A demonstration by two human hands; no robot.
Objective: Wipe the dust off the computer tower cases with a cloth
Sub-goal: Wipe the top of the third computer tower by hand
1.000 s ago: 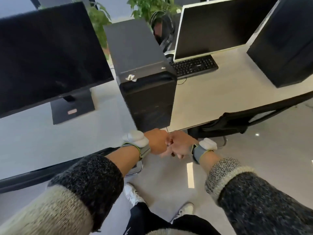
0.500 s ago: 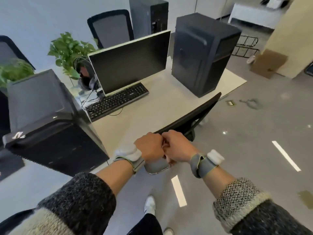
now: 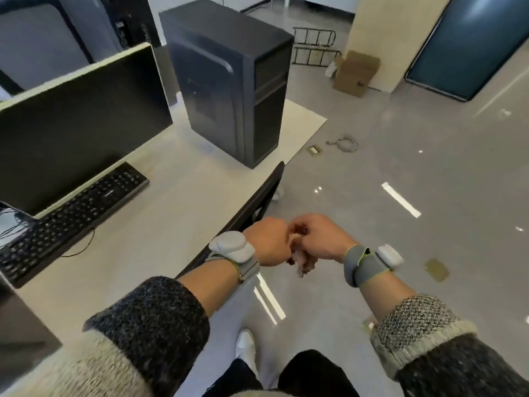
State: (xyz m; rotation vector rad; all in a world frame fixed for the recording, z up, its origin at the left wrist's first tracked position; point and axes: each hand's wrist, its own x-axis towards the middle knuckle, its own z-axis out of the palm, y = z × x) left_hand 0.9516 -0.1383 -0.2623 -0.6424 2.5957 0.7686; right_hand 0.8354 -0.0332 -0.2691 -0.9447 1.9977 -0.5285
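Item: computer tower case (image 3: pixel 229 81). Black, upright, on the far right end of the desk (image 3: pixel 177 213), close to its right edge. Well apart from both hands and untouched.

Second tower case (image 3: pixel 17 325). Dark, cut off by the near left edge, also on the desk.

Third tower case (image 3: pixel 126 21). At the far left, behind the monitor, only partly visible.

Left hand (image 3: pixel 269 242). Near centre, just off the desk's near edge, above the floor. Fingers curled under into a fist, knuckles touching the right hand.

Right hand (image 3: pixel 323 239). Just right of the left hand, fingers likewise curled tight.

Pinkish-grey bit (image 3: pixel 302 263). Showing below the joined hands. Cannot tell whether cloth or fingertips, so cannot tell what, if anything, either hand holds.

Wrist bands. Grey strap with white unit on the left wrist (image 3: pixel 233 249) and on the right wrist (image 3: pixel 372 263). Speckled knit sleeves pushed back behind both.

Monitor (image 3: pixel 80 124). Dark screen, at the left of the desk, with a black keyboard (image 3: pixel 71 222) in front of it.

Chair back (image 3: pixel 257 196). Black, tucked against the desk's near edge, beside the left hand.

Floor items. Cardboard box (image 3: pixel 356 73) at the far right, coiled cable (image 3: pixel 346 143) right of the desk corner, white shoe (image 3: pixel 246 345) near the bottom.
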